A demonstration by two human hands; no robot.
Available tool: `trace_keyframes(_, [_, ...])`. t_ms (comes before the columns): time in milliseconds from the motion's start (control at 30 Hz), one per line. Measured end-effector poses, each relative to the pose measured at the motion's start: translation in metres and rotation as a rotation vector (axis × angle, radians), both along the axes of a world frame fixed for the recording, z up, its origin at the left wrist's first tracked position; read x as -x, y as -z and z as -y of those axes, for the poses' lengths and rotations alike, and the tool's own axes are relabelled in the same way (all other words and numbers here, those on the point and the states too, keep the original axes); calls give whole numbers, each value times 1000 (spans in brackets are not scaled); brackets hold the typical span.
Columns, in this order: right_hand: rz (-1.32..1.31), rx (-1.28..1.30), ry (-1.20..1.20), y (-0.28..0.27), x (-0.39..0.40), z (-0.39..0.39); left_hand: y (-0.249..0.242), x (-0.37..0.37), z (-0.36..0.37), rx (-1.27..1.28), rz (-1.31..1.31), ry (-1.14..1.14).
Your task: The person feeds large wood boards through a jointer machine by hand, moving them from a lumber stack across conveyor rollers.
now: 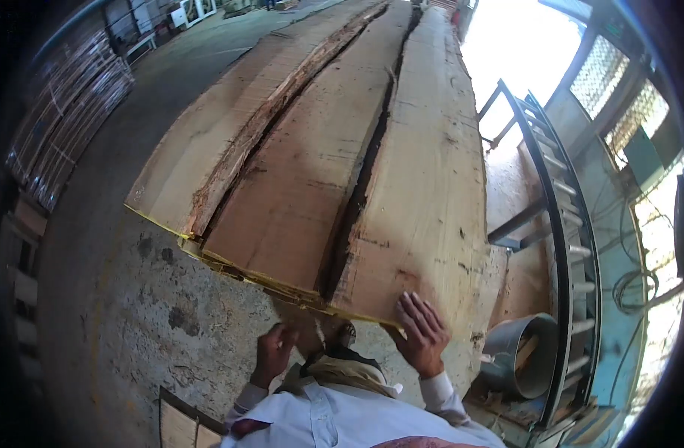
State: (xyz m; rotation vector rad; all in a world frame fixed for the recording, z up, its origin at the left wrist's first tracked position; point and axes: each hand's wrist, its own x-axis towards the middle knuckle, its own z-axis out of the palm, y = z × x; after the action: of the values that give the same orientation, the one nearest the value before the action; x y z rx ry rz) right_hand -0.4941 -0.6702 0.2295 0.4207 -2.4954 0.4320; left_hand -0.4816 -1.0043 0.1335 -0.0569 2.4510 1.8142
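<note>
Long wooden planks lie side by side in front of me: a left plank [192, 142], a middle plank [289, 187] and a right plank [424, 187]. Dark gaps and rough bark edges run between them. Yellow colouring marks their near ends. My right hand [422, 332] rests on the near end of the right plank, fingers stretched flat on top and thumb at the edge. Below the middle plank's end, my left hand [274, 352] hangs apart from the wood with its fingers curled; whatever it may hold is hidden.
A black-framed roller conveyor [555, 194] stands along the right side. Near its foot lies a grey drum [540, 358] on its side, with wood pieces inside. Wrapped stacks [73, 112] stand at the far left, across the stained concrete floor [155, 328].
</note>
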Motion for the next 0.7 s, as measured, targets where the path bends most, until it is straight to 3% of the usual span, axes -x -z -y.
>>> trace_keyframes(67, [42,31,24,0,1,-1,-65,37,-23,46,-100,19])
trace_keyframes(133, [37,22,24,-1,0,-2,-98,63,-41,173,-511,133])
trace_keyframes(167, [61,65,7,-7,-1,0,-113,77,-51,172,-520,128])
trace_keyframes(233, [95,124,-25,-15,-1,-1,-133,99,-72,269,-753,366])
trace_keyframes(267, [79,106,-26,-13,6,-4,-129,111,-83,256,-772,357])
trace_keyframes(333, [44,172,14,-4,4,1,-116,118,-95,508,-786,702])
trace_keyframes(367, [28,195,42,-5,6,3,-113,119,-96,477,-741,741])
trace_keyframes(633, [16,176,152,-11,11,16,-109,135,-82,463,-779,830])
trace_keyframes(700, [47,200,297,-17,18,22,-111,141,-78,453,-787,850])
